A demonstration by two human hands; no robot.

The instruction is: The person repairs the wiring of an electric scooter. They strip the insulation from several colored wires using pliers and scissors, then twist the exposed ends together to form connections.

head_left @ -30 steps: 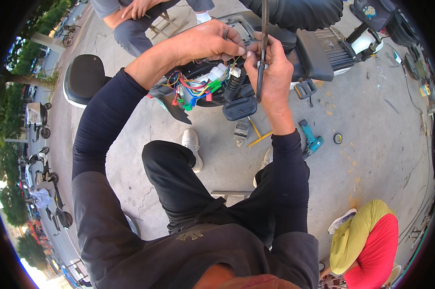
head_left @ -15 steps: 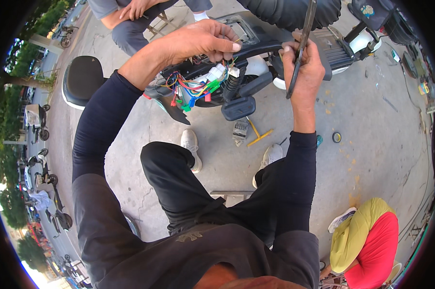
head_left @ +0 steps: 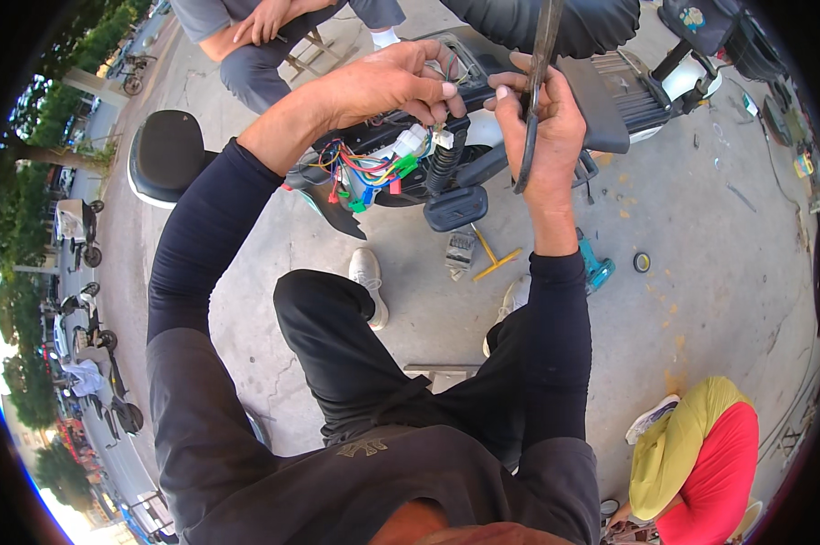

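My left hand (head_left: 387, 86) is closed, its thumb and fingertips pinched on a thin wire (head_left: 442, 118) above a white connector. Just below hangs a bundle of coloured wires (head_left: 351, 168) with white, green, blue and red plugs, coming out of a scooter's body. My right hand (head_left: 548, 127) is wrapped round a long, dark, slightly curved tool (head_left: 530, 136); its exact kind does not show. The right thumb and fingertip are close to the left fingertips. A black shock absorber spring (head_left: 442, 168) and a black footrest pedal (head_left: 455, 208) lie beneath the hands.
A person (head_left: 273, 45) sits across from me, and another in red and yellow-green (head_left: 691, 454) crouches at lower right. On the ground lie a yellow T-handle tool (head_left: 497, 259), a teal power tool (head_left: 596, 263) and a tape roll (head_left: 641, 262). A black seat (head_left: 169, 154) stands left.
My right hand has moved left with the dark tool, bringing its fingertips nearer my left hand. More of the teal power tool shows beside my right forearm.
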